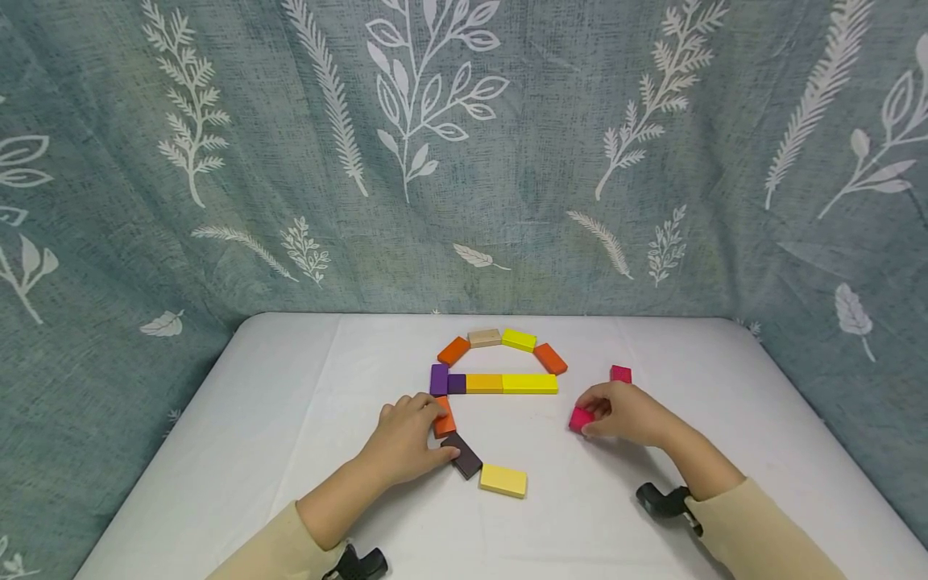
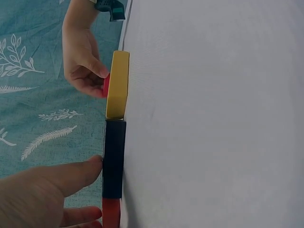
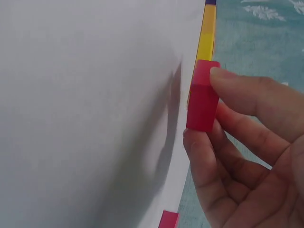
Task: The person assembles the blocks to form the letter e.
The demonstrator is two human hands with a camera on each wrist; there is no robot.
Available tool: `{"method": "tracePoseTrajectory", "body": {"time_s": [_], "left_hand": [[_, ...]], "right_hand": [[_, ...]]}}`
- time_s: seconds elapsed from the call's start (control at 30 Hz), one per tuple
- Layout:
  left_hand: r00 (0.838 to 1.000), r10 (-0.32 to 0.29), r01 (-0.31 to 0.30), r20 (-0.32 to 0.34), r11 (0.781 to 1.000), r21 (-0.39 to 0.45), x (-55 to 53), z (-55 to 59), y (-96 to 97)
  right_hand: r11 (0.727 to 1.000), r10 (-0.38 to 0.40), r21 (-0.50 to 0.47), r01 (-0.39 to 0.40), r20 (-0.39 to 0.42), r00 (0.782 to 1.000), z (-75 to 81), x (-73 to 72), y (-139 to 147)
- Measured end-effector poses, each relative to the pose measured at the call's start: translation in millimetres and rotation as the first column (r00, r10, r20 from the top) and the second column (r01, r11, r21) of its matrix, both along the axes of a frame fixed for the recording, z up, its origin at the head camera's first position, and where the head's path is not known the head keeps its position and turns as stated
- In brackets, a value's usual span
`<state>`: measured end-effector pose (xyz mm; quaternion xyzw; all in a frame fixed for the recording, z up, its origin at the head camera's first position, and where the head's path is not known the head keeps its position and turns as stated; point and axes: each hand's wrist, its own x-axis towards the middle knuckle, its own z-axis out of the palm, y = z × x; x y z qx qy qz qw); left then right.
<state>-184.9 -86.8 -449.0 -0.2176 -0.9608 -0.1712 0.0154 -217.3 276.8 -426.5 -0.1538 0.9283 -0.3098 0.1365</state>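
My right hand [image 1: 629, 412] pinches a pinkish-red block [image 3: 202, 99] between thumb and fingers, right of the block shape. A second pinkish-red block [image 1: 620, 374] lies behind that hand, partly hidden by it. My left hand [image 1: 408, 439] rests at the shape's left side. Its thumb touches the black block [image 1: 461, 456], and its fingertips are at the orange block [image 1: 445, 419]. In the left wrist view, the thumb and fingers look fairly straight beside these blocks. At the end of the black block lies a pale yellow block [image 1: 503, 481].
An arc of orange, tan and yellow blocks [image 1: 519, 340] curves at the back. Below it runs a straight row of a purple, an amber and a yellow block [image 1: 530, 384], meeting an upright purple block [image 1: 438, 379]. White cloth covers the table [image 1: 290, 395]; a leaf-patterned curtain [image 1: 536, 161] hangs behind.
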Motion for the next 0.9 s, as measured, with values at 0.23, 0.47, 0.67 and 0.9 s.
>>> {"method": "tracePoseTrajectory", "body": {"time_s": [0.23, 0.47, 0.67, 0.9], "left_hand": [[1.000, 0.003, -0.003, -0.002, 1.000, -0.003, 0.4, -0.1, 0.3], [1.000, 0.005, -0.005, -0.002, 1.000, -0.006, 0.0, -0.7, 0.2], [1.000, 0.005, -0.005, 0.002, 1.000, -0.001, 0.1, -0.7, 0.0], [1.000, 0.002, -0.002, 0.001, 1.000, -0.002, 0.3, -0.8, -0.1]], "right_hand": [[0.998, 0.063, -0.024, -0.062, 0.016, 0.998, 1.0, 14.3, -10.5], [0.984, 0.173, -0.057, -0.171, 0.039, 0.984, 2.6, 25.0, -19.4], [0.975, 0.216, -0.075, -0.211, 0.069, 0.974, 2.7, 33.2, -29.4], [0.968, 0.248, -0.063, -0.243, 0.085, 0.965, -0.6, 41.3, -41.2]]}}
